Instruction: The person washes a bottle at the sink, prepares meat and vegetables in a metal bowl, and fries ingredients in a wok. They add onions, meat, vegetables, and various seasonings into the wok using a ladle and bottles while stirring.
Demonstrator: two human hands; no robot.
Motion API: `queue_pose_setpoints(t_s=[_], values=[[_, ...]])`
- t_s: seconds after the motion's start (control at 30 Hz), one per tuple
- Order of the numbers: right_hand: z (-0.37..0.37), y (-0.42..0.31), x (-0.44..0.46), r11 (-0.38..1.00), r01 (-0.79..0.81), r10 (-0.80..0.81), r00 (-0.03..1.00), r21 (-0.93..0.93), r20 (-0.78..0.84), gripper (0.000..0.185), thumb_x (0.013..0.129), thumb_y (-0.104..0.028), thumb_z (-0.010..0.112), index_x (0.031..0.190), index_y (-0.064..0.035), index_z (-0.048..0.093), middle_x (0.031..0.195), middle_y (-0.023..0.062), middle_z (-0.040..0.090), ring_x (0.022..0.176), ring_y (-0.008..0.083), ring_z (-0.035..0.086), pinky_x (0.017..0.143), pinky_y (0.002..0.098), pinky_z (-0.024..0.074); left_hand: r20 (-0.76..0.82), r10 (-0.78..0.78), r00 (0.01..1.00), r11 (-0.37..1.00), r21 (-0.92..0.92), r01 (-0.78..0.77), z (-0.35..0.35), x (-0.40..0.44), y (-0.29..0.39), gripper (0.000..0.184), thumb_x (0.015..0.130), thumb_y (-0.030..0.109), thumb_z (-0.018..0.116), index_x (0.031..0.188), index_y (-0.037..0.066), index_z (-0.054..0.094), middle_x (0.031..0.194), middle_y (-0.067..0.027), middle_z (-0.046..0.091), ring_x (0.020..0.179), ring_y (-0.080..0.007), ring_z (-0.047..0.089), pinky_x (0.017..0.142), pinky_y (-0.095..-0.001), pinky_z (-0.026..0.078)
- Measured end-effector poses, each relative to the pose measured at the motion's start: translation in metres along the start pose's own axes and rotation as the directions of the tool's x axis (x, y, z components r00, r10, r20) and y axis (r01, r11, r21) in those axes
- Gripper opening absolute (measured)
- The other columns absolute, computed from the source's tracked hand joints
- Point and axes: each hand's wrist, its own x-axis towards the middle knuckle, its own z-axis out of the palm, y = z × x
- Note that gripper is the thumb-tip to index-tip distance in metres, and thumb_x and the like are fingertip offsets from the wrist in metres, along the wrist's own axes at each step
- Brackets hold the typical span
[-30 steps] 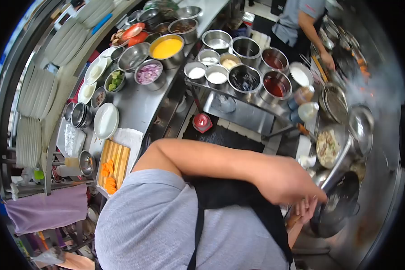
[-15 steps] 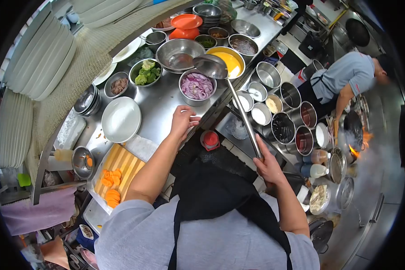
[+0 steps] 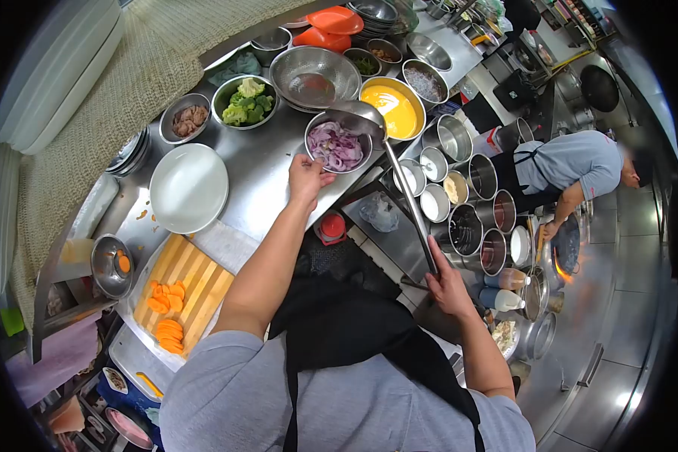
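Observation:
My right hand (image 3: 450,290) is closed around the long handle of a steel ladle (image 3: 403,188). Its broad scoop (image 3: 356,119) overlaps the far rim of a steel bowl (image 3: 360,160) of sliced red onion (image 3: 337,147). At that bowl's near left edge is my left hand (image 3: 307,181), thumb at the rim and fingers curled below it against the outer wall. Beside the scoop stands a bowl of yellow liquid (image 3: 393,107). A perforated steel bowl (image 3: 314,75) sits behind the onion.
Broccoli (image 3: 247,102), meat pieces (image 3: 189,120) and a white plate (image 3: 188,188) stand left. Carrot slices (image 3: 167,296) lie on a striped cutting board (image 3: 190,275). Several pots (image 3: 465,227) line the right. A co-worker (image 3: 572,169) works at a wok (image 3: 565,245) with flames beneath.
My left hand has gone from open air near the counter edge to the onion bowl's rim. The ladle stays in my right hand over the bowl's edge. The view has shifted.

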Motion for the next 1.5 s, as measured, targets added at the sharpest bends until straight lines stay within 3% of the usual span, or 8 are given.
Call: queue_pose_setpoints(t_s=[0.03,0.2,0.27,0.33,0.7,1.1,1.23,1.5], values=[[0.0,0.004,0.001,0.975,0.166,-0.183,0.977,-0.148,-0.107,0.08,0.085,-0.003,0.053,0.152,-0.024,0.016,0.089,0.0251,0.065,0.079,0.0456,0.061,0.071,0.0488,0.0487,0.003,-0.002,1.0,1.0,0.028,0.002,-0.001,-0.001,0.002,0.013,0.096,0.007,0.052,0.096,0.003,0.04,0.082,-0.0168,0.061,0.07,-0.0256,0.067,0.061,-0.0337,0.059],[0.012,-0.005,0.009,0.936,-0.026,0.045,0.998,-0.35,0.047,0.083,0.084,-0.002,0.054,0.152,-0.0244,0.013,0.09,0.0267,0.064,0.083,0.0467,0.061,0.074,0.0519,0.0474,-0.004,0.015,1.0,0.999,0.048,-0.014,0.001,0.0,0.004,0.012,0.095,0.005,0.052,0.094,0.003,0.041,0.082,-0.0151,0.06,0.066,-0.0232,0.065,0.057,-0.0311,0.059],[0.016,-0.009,0.004,0.964,-0.24,0.209,0.951,0.118,0.229,0.083,0.086,-0.002,0.053,0.153,-0.0275,0.011,0.074,0.0132,0.057,0.059,0.0288,0.054,0.056,0.0401,0.0456,-0.025,0.028,0.999,0.998,0.057,-0.026,0.002,0.0,0.004,0.012,0.094,0.004,0.053,0.091,0.004,0.042,0.08,-0.0124,0.058,0.064,-0.0208,0.065,0.054,-0.0293,0.058],[0.01,-0.025,-0.001,0.635,-0.439,0.181,0.885,0.636,0.43,0.083,0.089,-0.001,0.051,0.153,-0.0322,0.009,0.065,-0.0014,0.042,0.045,0.0074,0.038,0.043,0.0234,0.037,-0.018,0.076,0.997,0.989,0.132,-0.073,0.001,-0.002,0.005,0.012,0.093,0.003,0.054,0.09,0.004,0.042,0.079,-0.0114,0.058,0.063,-0.0195,0.064,0.052,-0.029,0.058],[0.0,-0.016,-0.004,0.235,-0.45,-0.024,0.883,0.862,0.468,0.088,0.089,-0.01,0.061,0.153,-0.034,0.006,0.065,0.0016,0.04,0.043,0.0082,0.037,0.041,0.023,0.0361,0.027,0.12,0.992,0.963,0.238,-0.123,0.009,-0.013,0.026,0.016,0.091,0.003,0.056,0.085,0.004,0.041,0.075,-0.0114,0.059,0.059,-0.0182,0.064,0.049,-0.026,0.055],[-0.003,-0.012,-0.008,0.168,-0.339,-0.129,0.923,0.926,0.362,0.09,0.088,-0.013,0.063,0.153,-0.0318,0.004,0.062,0.0009,0.037,0.04,0.0085,0.035,0.037,0.0233,0.0344,-0.039,0.023,0.999,0.998,0.051,-0.021,-0.01,-0.013,0.013,0.013,0.092,0.006,0.055,0.089,0.004,0.043,0.078,-0.0116,0.058,0.064,-0.0203,0.064,0.057,-0.0307,0.059],[0.007,-0.014,0.004,0.405,-0.316,-0.025,0.934,0.858,0.356,0.091,0.088,-0.014,0.063,0.153,-0.0325,0.003,0.062,0.0008,0.037,0.041,0.0083,0.036,0.039,0.0238,0.0363,-0.023,-0.02,1.0,1.0,0.011,0.02,0.0,-0.001,0.013,0.011,0.093,0.006,0.054,0.095,0.004,0.043,0.081,-0.0127,0.059,0.068,-0.0213,0.063,0.062,-0.0318,0.059],[0.013,-0.018,0.007,0.115,-0.326,-0.125,0.932,0.938,0.34,0.092,0.086,-0.016,0.067,0.153,-0.033,0.006,0.062,0.0014,0.038,0.039,0.0074,0.036,0.036,0.0227,0.0335,-0.033,-0.012,0.999,1.0,-0.015,0.012,0.005,0.004,0.006,0.013,0.092,0.007,0.054,0.094,0.004,0.042,0.085,-0.015,0.058,0.071,-0.0253,0.064,0.061,-0.0338,0.059]])
